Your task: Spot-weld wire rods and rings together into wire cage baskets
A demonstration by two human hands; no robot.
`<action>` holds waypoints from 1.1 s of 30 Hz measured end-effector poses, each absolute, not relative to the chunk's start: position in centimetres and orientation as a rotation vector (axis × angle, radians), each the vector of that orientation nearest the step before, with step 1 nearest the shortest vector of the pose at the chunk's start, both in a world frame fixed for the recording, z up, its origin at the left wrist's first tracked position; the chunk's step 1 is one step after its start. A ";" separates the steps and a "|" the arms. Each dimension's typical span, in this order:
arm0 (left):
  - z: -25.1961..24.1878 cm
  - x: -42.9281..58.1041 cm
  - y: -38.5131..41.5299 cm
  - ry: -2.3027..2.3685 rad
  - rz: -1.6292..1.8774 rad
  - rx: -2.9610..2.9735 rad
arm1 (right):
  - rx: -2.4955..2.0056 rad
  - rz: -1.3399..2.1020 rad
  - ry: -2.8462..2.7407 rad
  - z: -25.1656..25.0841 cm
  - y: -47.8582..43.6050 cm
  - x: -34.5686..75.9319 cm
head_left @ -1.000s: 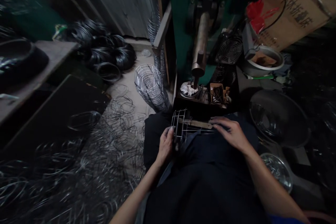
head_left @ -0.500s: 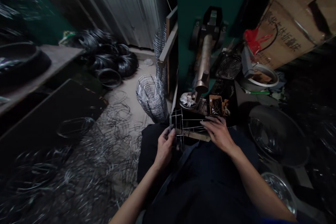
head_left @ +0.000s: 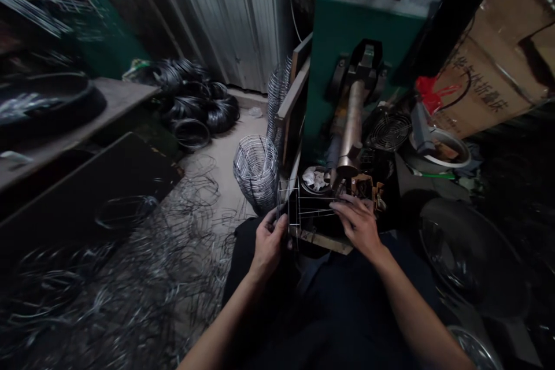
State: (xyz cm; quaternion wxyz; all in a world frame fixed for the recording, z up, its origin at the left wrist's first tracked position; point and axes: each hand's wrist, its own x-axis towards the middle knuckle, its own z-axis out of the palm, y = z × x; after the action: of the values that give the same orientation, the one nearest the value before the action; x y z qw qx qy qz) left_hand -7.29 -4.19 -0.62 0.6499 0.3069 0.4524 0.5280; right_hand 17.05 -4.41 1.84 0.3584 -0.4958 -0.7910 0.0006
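Observation:
A small wire frame (head_left: pixel 293 206) with thin metal rods reaches across my lap, between both hands. My left hand (head_left: pixel 269 241) grips its left end, thumb and fingers pinched on the wires. At the other end, my right hand (head_left: pixel 358 223) has its fingertips closed around the rod ends, just below the metal arm of the machine (head_left: pixel 352 127). The exact contact of the right fingertips is dim and partly hidden. Behind the left hand stands a tall stack of wire baskets (head_left: pixel 255 170).
A green machine (head_left: pixel 333 40) with a lit red lamp rises ahead. Scattered wire pieces (head_left: pixel 143 277) cover the floor at left, below black wire coils (head_left: pixel 195 92) and a bench (head_left: pixel 125 95). A bowl (head_left: pixel 459 163), a cardboard box (head_left: pixel 485 81) and a large dark round pan (head_left: pixel 472 254) are at right.
The view has tilted up, bringing the control panel and red lamp into sight. Both hands still hold the wire frame, its right end now nearer the machine's metal arm.

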 end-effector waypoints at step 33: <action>1.8 -7.0 3.1 0.977 1.155 0.752 | -1.376 -0.028 -1.623 2.9 -1.2 16.5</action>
State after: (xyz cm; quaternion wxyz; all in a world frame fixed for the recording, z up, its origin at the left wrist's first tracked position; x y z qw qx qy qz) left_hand -6.99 3.13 1.76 0.6638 0.3329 0.4324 0.5114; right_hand 16.48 -1.20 2.91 0.4856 -0.5653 -0.6667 -0.0114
